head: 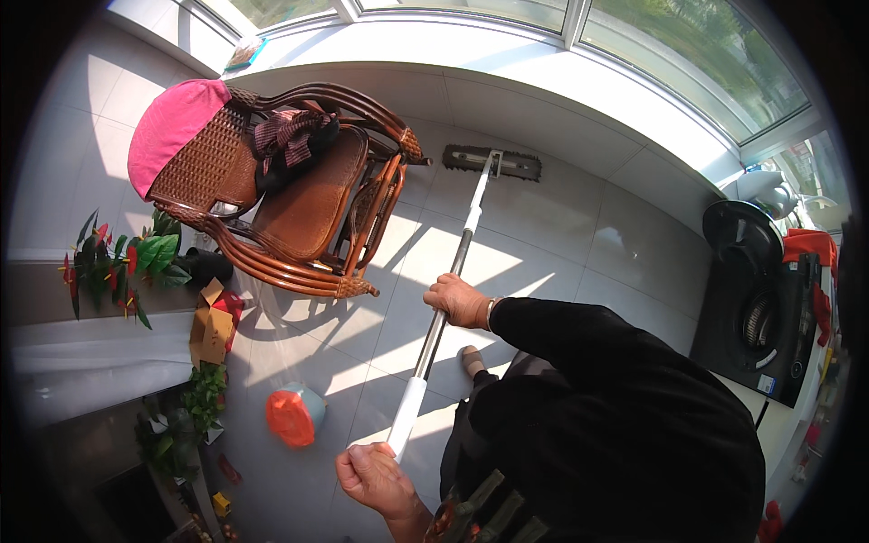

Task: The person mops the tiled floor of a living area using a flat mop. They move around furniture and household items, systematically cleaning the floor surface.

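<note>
My right hand grips the metal part of a flat mop's pole midway along it. My left hand is closed around the white grip at the pole's near end. The pole slants away to the mop head, a grey fringed pad on a long plate. It lies on the tiled floor near the low wall under the windows, just right of a rattan chair. A pink cloth covers the top of the chair's back, and a dark striped garment lies on its seat.
A small bin with an orange liner stands on the floor at left. Potted anthuriums, an open cardboard box and leafy plants line the left side. A washing machine with a black basin on it stands at right.
</note>
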Motion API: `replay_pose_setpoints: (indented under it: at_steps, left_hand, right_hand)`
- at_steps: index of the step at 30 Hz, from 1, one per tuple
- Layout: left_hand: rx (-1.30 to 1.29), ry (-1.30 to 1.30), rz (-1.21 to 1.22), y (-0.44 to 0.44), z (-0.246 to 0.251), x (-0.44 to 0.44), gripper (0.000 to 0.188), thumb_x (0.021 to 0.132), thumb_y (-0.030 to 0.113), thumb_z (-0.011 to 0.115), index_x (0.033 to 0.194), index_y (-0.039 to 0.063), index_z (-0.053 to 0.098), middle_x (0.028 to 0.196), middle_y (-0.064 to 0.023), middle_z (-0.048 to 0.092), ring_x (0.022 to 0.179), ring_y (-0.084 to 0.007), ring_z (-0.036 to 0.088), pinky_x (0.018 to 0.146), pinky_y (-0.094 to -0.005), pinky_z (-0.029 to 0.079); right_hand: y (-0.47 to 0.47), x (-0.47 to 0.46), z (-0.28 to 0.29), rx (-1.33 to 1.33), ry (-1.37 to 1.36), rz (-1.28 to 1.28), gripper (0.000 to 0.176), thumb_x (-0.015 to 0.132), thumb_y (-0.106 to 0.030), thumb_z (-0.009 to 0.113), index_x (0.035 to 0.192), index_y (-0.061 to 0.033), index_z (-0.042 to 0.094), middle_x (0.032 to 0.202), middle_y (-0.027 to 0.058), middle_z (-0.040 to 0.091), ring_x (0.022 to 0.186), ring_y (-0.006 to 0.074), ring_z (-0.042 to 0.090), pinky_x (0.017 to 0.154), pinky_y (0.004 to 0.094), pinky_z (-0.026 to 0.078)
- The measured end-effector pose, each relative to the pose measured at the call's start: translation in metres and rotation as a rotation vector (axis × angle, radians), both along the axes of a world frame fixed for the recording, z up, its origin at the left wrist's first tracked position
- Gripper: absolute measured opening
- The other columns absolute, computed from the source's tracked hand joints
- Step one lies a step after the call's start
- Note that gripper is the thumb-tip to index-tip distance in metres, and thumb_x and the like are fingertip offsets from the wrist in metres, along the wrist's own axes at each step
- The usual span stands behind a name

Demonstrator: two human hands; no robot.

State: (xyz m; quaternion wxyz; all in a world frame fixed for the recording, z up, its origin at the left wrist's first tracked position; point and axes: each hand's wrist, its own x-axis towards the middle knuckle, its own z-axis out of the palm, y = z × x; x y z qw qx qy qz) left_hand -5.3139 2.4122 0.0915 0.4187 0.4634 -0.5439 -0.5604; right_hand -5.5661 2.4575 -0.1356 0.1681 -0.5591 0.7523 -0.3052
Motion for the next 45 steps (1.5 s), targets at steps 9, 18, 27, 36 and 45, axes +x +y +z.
replay_pose_setpoints:
  at_steps: [9, 18, 27, 36, 45]
  left_hand:
    - [-0.050, -0.305, 0.484, 0.001, 0.056, 0.128, 0.033, 0.105, 0.030, 0.034, 0.089, 0.002, 0.043, 0.051, 0.0028, 0.028, 0.041, -0.0075, 0.026, 0.056, -0.0287, 0.042]
    - [-0.622, -0.425, 0.222, -0.080, 0.110, 0.258, 0.033, 0.103, 0.030, 0.043, 0.088, 0.000, 0.045, 0.056, 0.0030, 0.032, 0.042, -0.0059, 0.027, 0.048, -0.0269, 0.042]
    - [0.055, 0.145, -0.341, -0.125, 0.049, 0.102, 0.029, 0.104, 0.022, 0.047, 0.079, 0.008, 0.047, 0.040, 0.0045, 0.030, 0.031, -0.0058, 0.023, 0.042, -0.0240, 0.030]
    - [0.421, 0.202, -0.918, -0.011, -0.008, -0.078, 0.021, 0.097, 0.013, 0.059, 0.079, 0.003, 0.056, 0.047, -0.0004, 0.044, 0.034, -0.0089, 0.037, 0.040, -0.0255, 0.035]
    - [0.601, 0.170, -1.400, 0.116, -0.043, -0.154, 0.012, 0.097, 0.010, 0.058, 0.092, 0.000, 0.063, 0.057, 0.0004, 0.053, 0.048, -0.0083, 0.049, 0.053, -0.0242, 0.043]
  right_hand:
    - [-0.091, 0.143, 0.031, 0.012, -0.132, 0.408, 0.017, 0.070, -0.014, 0.072, 0.081, -0.0102, 0.059, 0.083, 0.0066, 0.061, 0.091, 0.0292, 0.057, 0.089, 0.0412, 0.043]
    - [-0.101, 0.250, 0.077, -0.079, -0.341, 0.543, 0.016, 0.078, -0.017, 0.066, 0.087, -0.0068, 0.057, 0.077, 0.0140, 0.064, 0.082, 0.0372, 0.064, 0.076, 0.0465, 0.051]
    - [-0.013, 0.142, 0.027, -0.015, -0.072, -0.063, 0.018, 0.076, -0.011, 0.064, 0.091, -0.0060, 0.056, 0.085, 0.0146, 0.064, 0.091, 0.0389, 0.060, 0.082, 0.0484, 0.047]
    - [0.204, 0.072, 0.000, 0.055, 0.023, -0.679, 0.021, 0.068, -0.006, 0.067, 0.083, -0.0082, 0.052, 0.079, 0.0114, 0.060, 0.083, 0.0357, 0.058, 0.077, 0.0452, 0.046]
    - [0.359, 0.056, -0.026, 0.137, 0.008, -1.006, 0.024, 0.066, 0.000, 0.068, 0.080, -0.0074, 0.050, 0.078, 0.0113, 0.055, 0.081, 0.0348, 0.054, 0.075, 0.0438, 0.044]
